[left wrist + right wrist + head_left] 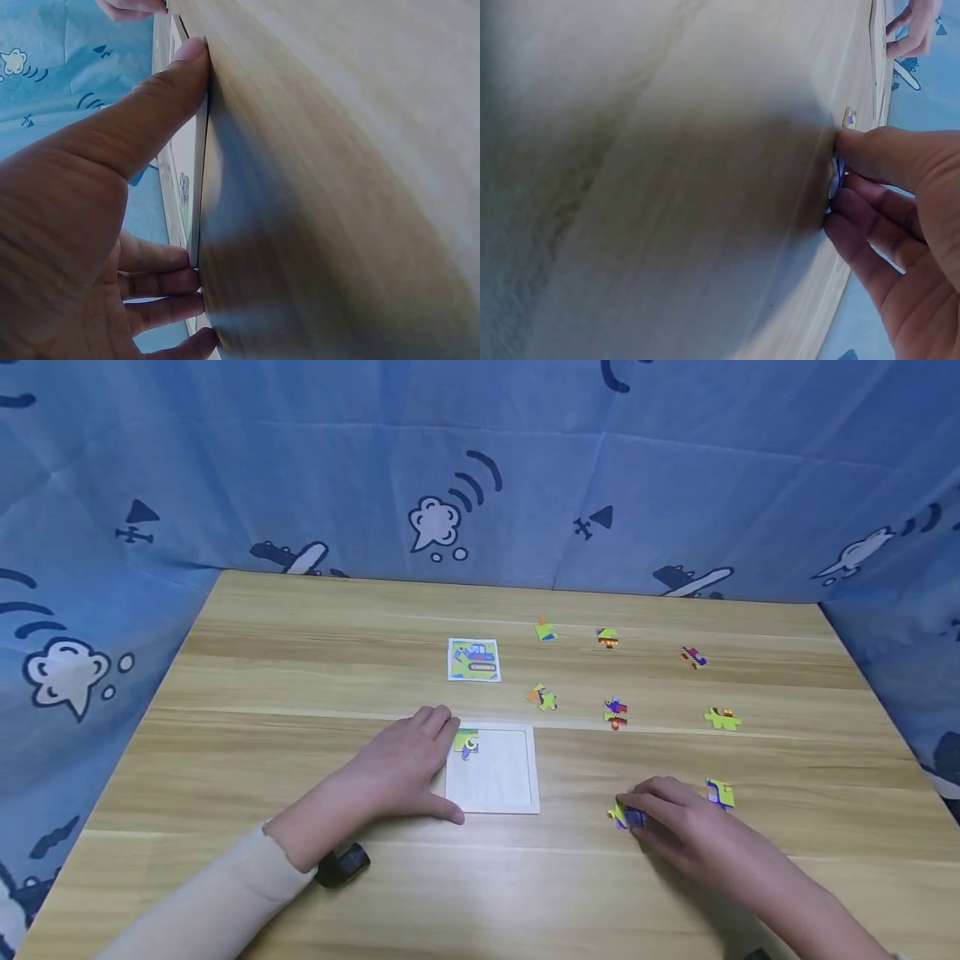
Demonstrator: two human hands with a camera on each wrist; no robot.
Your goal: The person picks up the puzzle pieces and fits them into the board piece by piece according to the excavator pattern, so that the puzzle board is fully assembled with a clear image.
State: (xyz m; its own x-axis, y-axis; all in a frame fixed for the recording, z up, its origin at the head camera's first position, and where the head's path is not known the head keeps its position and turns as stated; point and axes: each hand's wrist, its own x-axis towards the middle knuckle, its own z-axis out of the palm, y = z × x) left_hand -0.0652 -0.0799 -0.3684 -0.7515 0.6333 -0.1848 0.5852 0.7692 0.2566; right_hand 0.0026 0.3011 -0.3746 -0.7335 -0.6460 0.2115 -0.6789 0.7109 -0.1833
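A white square puzzle tray [492,777] lies on the table with one puzzle piece [466,742] in its upper left corner. My left hand [408,760] rests along the tray's left side. Its thumb touches the near corner, and its fingers, spread and fairly straight, reach the far left corner. To the right of the tray, my right hand [678,822] pinches a green and dark blue puzzle piece [618,816] between thumb and fingertips, low over the table. Part of that piece is hidden by the fingers. Just beyond this hand lies a green and purple piece [721,793].
Several loose pieces lie spread over the table's right half, among them a purple and red one [616,713] and a green one [722,719]. A picture card of an excavator [474,660] lies behind the tray. A blue printed curtain [510,468] borders the table.
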